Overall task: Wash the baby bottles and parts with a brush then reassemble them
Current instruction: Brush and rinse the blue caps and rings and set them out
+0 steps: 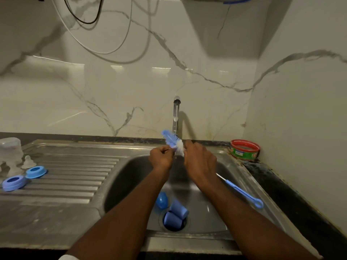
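Blue caps (175,214) in sink (216,235) (near drain); both hands' grip clamped on brush (173,142): left hand (161,159), right hand (200,162).

A blue-and-white bristled bottle brush (173,142) tilts under the tap. Two blue plastic caps (175,215) lie in the basin; two blue screw rings (24,177), clear silicone teats (28,162) and a clear bottle (10,149) rest on the drainboard.

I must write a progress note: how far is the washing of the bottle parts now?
Looks done: two blue rings and clear nipples lie apart on the drainboard, beside a bottle. In hand: both the left hand and right hand hold the bottle brush under the tap. Left: blue caps in the sink, then all reassembly.
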{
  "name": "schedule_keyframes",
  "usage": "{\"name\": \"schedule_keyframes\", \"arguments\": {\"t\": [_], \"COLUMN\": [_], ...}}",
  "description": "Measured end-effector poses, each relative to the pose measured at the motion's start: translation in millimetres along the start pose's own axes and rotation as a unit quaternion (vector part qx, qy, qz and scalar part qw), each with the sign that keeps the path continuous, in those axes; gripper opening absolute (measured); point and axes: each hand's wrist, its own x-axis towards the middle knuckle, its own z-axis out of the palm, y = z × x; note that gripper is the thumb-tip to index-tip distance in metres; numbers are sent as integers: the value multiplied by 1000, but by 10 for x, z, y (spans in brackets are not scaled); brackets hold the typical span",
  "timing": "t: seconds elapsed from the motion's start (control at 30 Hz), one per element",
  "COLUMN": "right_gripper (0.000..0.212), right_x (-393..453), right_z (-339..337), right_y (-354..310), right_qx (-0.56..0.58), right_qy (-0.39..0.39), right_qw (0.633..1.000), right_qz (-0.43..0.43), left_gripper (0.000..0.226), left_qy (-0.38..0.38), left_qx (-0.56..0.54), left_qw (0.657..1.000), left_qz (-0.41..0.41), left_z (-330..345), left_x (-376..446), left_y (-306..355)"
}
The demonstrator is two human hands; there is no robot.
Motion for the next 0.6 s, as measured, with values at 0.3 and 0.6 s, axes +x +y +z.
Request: {"name": "schedule_keyframes", "arguments": {"t": [0.3,0.6], "right_gripper": [23,19], "right_x": [-33,-10], "right_z": [-34,-10], "right_y": [63,66], "right_qx": [2,16], "right_qy": [-46,19], "right_qw": [999,1000], "right_qz": [-3,6], "left_gripper": [8,7], "left_qy": [105,-12], "left_qx": [-10,173], "left_qw": [994,975], "left_qz": [-11,142], "left_z": [-136,-72], "left_x": [124,17], "left_y": [37,26]}}
